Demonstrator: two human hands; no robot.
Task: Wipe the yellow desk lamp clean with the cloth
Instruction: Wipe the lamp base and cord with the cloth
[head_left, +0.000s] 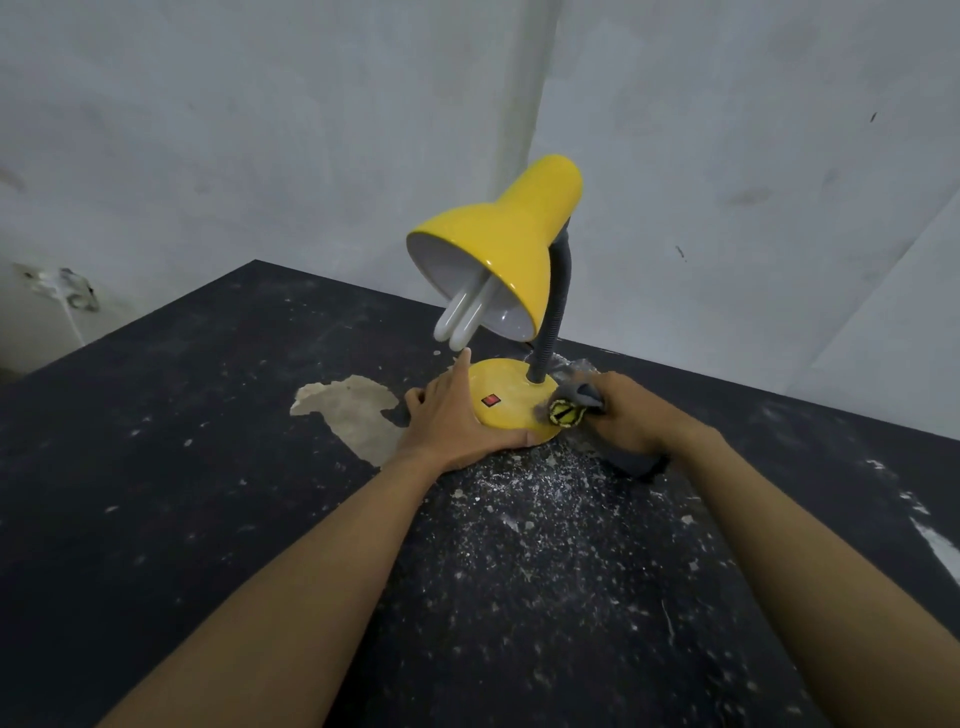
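Observation:
The yellow desk lamp (506, 244) stands on a black table (208, 467). Its shade tilts toward me with a white bulb showing, and a grey flexible neck (553, 306) rises from the round yellow base (506, 397), which carries a red switch. My left hand (452, 415) lies flat against the base's left and front rim, fingers spread. My right hand (631, 415) grips a bunched grey cloth with a yellow-black patch (569, 410), pressed against the base's right edge.
The tabletop is speckled with white dust and flakes in front of the lamp. A worn pale patch (353, 410) lies left of the base. Grey walls meet in a corner close behind the lamp. The table's far left corner (257, 262) is visible.

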